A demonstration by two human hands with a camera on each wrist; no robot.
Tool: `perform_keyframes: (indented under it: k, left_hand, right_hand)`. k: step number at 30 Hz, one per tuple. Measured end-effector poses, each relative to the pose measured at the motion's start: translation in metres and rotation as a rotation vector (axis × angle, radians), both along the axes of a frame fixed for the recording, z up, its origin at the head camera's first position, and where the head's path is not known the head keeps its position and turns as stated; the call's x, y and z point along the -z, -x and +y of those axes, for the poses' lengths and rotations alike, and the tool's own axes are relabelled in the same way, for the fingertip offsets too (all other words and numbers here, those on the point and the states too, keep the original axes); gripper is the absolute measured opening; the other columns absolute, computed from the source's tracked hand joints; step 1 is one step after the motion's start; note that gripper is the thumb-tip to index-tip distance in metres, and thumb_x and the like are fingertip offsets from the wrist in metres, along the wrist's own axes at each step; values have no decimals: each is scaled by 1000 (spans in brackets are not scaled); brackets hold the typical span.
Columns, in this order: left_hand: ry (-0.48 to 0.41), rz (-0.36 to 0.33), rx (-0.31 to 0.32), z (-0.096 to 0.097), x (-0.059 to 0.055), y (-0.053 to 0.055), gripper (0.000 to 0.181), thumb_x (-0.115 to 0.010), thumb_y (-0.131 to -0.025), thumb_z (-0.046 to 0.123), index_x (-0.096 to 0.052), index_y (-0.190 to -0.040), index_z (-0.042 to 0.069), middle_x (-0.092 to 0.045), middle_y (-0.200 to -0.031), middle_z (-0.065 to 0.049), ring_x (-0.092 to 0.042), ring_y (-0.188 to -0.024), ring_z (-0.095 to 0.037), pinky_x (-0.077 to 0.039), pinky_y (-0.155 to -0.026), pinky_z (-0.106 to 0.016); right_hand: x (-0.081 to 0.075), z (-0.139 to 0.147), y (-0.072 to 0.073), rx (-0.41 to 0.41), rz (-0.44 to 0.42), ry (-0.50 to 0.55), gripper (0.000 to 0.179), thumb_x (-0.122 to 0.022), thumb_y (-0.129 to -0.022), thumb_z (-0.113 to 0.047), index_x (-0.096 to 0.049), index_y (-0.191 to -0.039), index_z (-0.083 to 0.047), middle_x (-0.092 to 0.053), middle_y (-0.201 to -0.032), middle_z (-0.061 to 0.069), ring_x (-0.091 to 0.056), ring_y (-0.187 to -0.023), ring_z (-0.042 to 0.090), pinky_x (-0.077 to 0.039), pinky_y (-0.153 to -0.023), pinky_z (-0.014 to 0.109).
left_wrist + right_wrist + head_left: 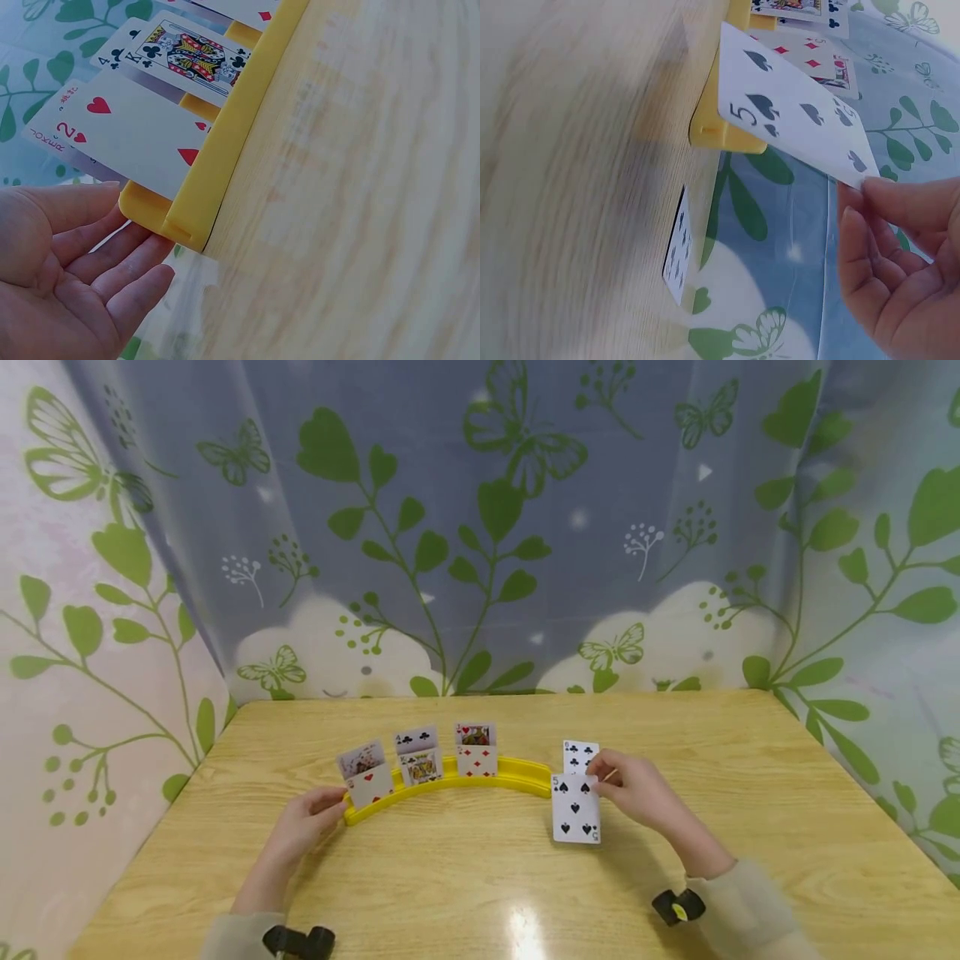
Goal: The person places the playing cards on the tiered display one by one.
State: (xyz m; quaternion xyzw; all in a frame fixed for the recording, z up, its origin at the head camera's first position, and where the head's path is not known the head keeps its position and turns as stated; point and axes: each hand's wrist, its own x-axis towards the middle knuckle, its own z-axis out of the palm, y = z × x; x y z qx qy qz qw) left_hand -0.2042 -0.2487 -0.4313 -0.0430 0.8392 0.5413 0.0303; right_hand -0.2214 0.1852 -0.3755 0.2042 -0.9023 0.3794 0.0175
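Note:
My right hand (633,787) pinches a five of spades (576,810) by its edge between thumb and fingers. The card is tilted, close to the right end of a curved yellow card holder (450,785). My left hand (303,827) grips the holder's left end, thumb on one side and fingers on the other. Nearest that hand a two of hearts (127,135) stands in front of a joker (49,139). Beside them a king of clubs (191,60) overlaps a four of clubs (415,739). Further right, a diamonds card (476,762) stands before a red face card (474,733).
Behind the five, a six of clubs (577,752) lies face up on the wooden table (420,893), partly covered in the head view. A curtain (480,527) with leaves and butterflies hangs along the table's back edge and sides.

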Motion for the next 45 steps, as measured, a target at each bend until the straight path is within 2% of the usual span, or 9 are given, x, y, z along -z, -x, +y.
perform_keyframes:
  k: [6, 10, 15, 21, 24, 30, 37, 45]
  left_hand:
    - [2, -3, -3, 0, 0, 0, 36, -53, -89, 13, -49, -119, -7, -52, -117, -22, -48, -106, -27, -42, -84, -33]
    - [5, -4, -5, 1, 0, 0, 36, -52, -90, 13, -49, -120, -7, -51, -117, -22, -48, -105, -27, -42, -84, -34]
    - [11, -3, -11, 1, -1, -1, 36, -52, -90, 12, -49, -120, -7, -51, -117, -22, -48, -105, -27, -42, -83, -33]
    - [12, 6, -12, 2, -2, -2, 35, -52, -89, 11, -49, -119, -8, -52, -116, -23, -48, -105, -28, -43, -82, -32]
    - [14, 7, -6, 2, -2, -2, 36, -52, -89, 11, -48, -120, -8, -51, -117, -23, -48, -105, -28, -42, -81, -31]
    - [-17, -11, 8, 1, -3, -2, 39, -52, -90, 14, -47, -121, -8, -50, -118, -23, -48, -105, -26, -44, -82, -32]
    - [-21, -11, 10, -1, -1, -1, 39, -53, -89, 15, -48, -120, -7, -51, -117, -22, -48, -105, -26, -44, -82, -31]
    - [-9, -10, 0, 0, -1, -1, 38, -53, -89, 14, -49, -120, -7, -52, -117, -21, -49, -104, -26, -43, -81, -32]
  right_hand:
    - [0, -12, 2, 97, 52, 44, 13, -62, -78, 5, -58, -87, -2, -59, -80, 6, -59, -73, 21, -49, -63, 31]
    - [-2, -20, 4, 149, 69, 92, 12, -63, -78, 3, -58, -88, -2, -58, -78, 6, -60, -72, 20, -48, -59, 30]
    - [-5, -27, 6, 178, 113, 147, 8, -62, -81, 0, -60, -88, -1, -60, -79, 7, -60, -72, 20, -47, -58, 28]
    - [-9, -36, 12, 216, 213, 192, 7, -63, -79, 0, -61, -86, -1, -63, -80, 9, -60, -74, 21, -50, -63, 31]
    - [-10, -40, 16, 223, 252, 212, 7, -63, -79, 1, -61, -86, 0, -63, -80, 10, -61, -74, 21, -50, -64, 32]
    - [-10, -48, 22, 227, 264, 240, 6, -62, -79, 3, -62, -85, 0, -63, -81, 11, -61, -75, 22, -50, -65, 31]
    - [-8, -55, 28, 208, 315, 201, 4, -63, -79, 2, -63, -83, 0, -64, -79, 10, -60, -69, 20, -50, -62, 31]
    - [-3, -59, 31, 194, 280, 180, 6, -62, -79, 3, -64, -82, -2, -64, -80, 9, -60, -72, 20, -50, -64, 32]
